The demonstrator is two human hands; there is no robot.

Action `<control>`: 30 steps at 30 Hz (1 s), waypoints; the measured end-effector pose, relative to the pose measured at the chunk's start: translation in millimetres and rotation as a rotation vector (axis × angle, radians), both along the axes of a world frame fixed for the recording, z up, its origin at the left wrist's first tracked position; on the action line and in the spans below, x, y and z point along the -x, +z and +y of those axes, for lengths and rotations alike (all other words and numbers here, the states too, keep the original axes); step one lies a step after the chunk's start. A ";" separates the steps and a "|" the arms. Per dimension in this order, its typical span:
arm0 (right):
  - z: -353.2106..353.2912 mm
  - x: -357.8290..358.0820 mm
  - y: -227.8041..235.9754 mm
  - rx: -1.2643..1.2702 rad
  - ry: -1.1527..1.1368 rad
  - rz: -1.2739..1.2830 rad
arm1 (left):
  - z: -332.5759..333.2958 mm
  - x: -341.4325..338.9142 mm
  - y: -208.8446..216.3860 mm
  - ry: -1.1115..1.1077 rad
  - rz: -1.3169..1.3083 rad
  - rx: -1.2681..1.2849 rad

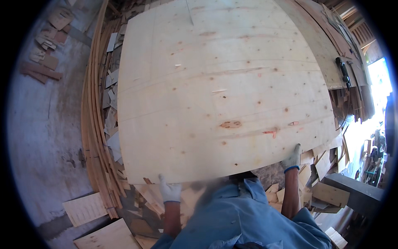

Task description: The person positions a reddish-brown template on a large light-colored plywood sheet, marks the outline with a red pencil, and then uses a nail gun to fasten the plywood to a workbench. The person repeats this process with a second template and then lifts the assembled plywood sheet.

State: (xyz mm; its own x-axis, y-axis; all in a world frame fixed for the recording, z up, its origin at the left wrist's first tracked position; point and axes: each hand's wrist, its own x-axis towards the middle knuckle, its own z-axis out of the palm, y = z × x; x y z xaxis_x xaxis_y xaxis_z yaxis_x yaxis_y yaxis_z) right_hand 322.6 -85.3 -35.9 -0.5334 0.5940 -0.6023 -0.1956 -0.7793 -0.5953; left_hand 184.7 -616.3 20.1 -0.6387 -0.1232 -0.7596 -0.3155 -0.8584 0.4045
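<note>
Plywood (224, 91), one large pale sheet dotted with brown knots, filled the head view from its centre up to 12 o'clock, its near edge just in front of the wearer's blue shirt (219, 222). Holding that edge well seemed to call for hands set wide apart, even support from both so the sheet would not twist, and thumbs kept clear of splinters. Loose offcuts (330, 194) lay at 4 o'clock, so careful footing looked wise too.

The left hand (170, 191), in a pale glove, gripped the near edge at 7 o'clock: its thumb lay along the upper face, and its fingers were hidden, probably curled beneath. The right hand (292, 158), gloved with a blue cuff, grasped the same edge at 4 o'clock, thumb likewise on top. Each looked parted only by the sheet's thickness, though the hidden fingers left that uncertain. Long strips (93, 124) ran along 9 o'clock; a black tool (343, 71) lay at 2 o'clock.
</note>
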 end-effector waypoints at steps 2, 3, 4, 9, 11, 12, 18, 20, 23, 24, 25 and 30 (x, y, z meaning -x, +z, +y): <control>-3.2 6.4 4.2 -0.037 0.007 -0.030 | -10.0 -1.3 -14.7 -0.030 0.031 0.040; -1.2 5.5 0.5 -0.076 0.032 -0.025 | -19.8 -5.9 -30.7 -0.040 0.052 0.070; -1.2 2.6 -1.3 -0.113 0.056 -0.024 | -22.1 -4.7 -31.5 -0.053 0.069 0.101; -2.4 -1.3 3.1 -0.025 0.029 -0.031 | -0.5 4.6 2.8 -0.101 0.081 0.074; -3.8 -0.9 6.3 -0.010 0.021 -0.067 | -4.5 3.8 2.7 -0.089 0.073 0.050; -3.7 1.7 10.4 0.015 0.003 -0.061 | -5.6 5.0 0.4 -0.077 0.064 0.031; 8.1 0.9 13.7 -0.037 -0.025 -0.189 | -5.5 5.8 27.2 -0.141 0.047 0.004; 12.2 -5.0 14.0 -0.042 -0.013 -0.183 | -7.0 2.8 35.1 -0.228 0.031 0.084; 28.2 -33.2 -0.9 -0.110 0.087 -0.109 | 2.1 15.2 68.2 -0.409 -0.016 0.240; 33.4 -36.9 1.7 -0.100 0.075 -0.128 | 2.1 15.9 74.4 -0.405 -0.033 0.226; 33.0 -31.2 11.3 -0.092 0.065 -0.144 | 4.4 17.8 81.2 -0.372 -0.042 0.199; 4.8 14.1 81.9 0.113 -0.080 -0.130 | -0.4 19.9 96.4 -0.291 -0.036 0.087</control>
State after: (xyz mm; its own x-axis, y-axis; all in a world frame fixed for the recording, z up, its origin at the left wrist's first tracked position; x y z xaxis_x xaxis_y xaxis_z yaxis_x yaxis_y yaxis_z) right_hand 308.5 -80.5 45.9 -0.4005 0.5556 -0.7287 -0.1865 -0.8280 -0.5288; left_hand 164.8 -616.6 116.4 -0.6293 -0.0042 -0.7771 -0.5587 -0.6926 0.4562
